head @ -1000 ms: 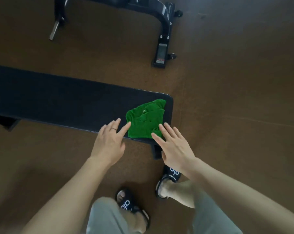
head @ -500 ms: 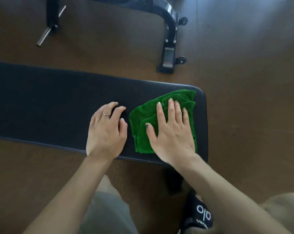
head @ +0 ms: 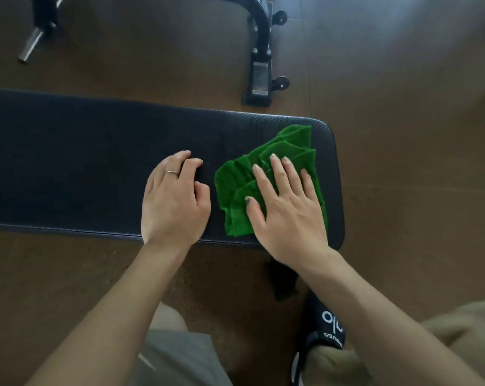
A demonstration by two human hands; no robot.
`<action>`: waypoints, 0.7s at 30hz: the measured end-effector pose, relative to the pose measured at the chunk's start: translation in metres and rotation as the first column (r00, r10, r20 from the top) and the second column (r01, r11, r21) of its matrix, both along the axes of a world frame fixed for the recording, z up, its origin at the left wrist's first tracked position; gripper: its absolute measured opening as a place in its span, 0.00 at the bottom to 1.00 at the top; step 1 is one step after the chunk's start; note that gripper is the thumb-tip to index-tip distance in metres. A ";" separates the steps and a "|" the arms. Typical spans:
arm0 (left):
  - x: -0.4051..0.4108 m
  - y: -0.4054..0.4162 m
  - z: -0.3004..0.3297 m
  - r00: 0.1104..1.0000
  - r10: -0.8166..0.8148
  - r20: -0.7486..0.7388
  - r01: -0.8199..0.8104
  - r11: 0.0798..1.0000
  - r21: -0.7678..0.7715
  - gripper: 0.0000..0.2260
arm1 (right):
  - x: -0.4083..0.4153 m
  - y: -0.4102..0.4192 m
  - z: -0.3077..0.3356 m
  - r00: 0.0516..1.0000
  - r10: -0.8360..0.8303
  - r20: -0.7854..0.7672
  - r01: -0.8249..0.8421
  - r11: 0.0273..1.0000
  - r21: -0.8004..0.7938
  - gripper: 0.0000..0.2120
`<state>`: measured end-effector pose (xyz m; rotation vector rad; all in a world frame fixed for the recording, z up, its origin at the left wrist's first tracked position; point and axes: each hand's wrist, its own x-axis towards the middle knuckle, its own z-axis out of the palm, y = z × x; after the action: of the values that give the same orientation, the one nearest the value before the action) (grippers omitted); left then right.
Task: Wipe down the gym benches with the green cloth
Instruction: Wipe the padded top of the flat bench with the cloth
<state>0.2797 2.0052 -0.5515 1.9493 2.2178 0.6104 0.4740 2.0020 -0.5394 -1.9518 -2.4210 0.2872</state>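
A long black padded gym bench runs from the left edge to right of centre. On its right end lies the crumpled green cloth. My right hand lies flat on the cloth with straight, spread fingers pressing it onto the pad. My left hand rests on the bare pad just left of the cloth, fingers loosely curled and holding nothing; a ring shows on one finger.
Behind the bench stands the black metal frame of another machine with small wheels, and a steel bar end at the far left. Brown floor surrounds the bench. My knees and a black slipper are below.
A second ago both hands hovered at the bench's near edge beside the cloth. They have come down onto the pad, the right hand flat on the cloth. I have leaned closer.
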 end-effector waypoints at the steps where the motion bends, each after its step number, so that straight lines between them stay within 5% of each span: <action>1: 0.000 -0.001 0.000 1.000 -0.002 0.001 0.002 1.000 -0.001 0.17 | 0.002 -0.015 0.001 1.000 -0.002 0.000 0.002 1.000 0.004 0.31; 6: 0.001 -0.001 0.002 1.000 -0.011 -0.009 0.012 1.000 0.010 0.18 | 0.003 -0.023 0.003 1.000 -0.007 0.018 0.008 0.999 -0.039 0.32; 14: 0.000 0.000 0.001 0.999 -0.017 -0.043 0.017 1.000 0.019 0.17 | -0.016 0.095 -0.001 0.994 -0.108 0.015 0.108 0.990 -0.094 0.32; 21: 0.000 -0.001 0.000 1.000 -0.016 -0.021 0.017 0.999 0.043 0.17 | -0.001 -0.046 0.006 0.994 -0.107 -0.004 0.107 0.993 -0.050 0.32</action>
<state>0.2798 2.0045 -0.5513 2.0011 2.2165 0.6441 0.4729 1.9562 -0.5339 -2.0887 -2.3167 0.3533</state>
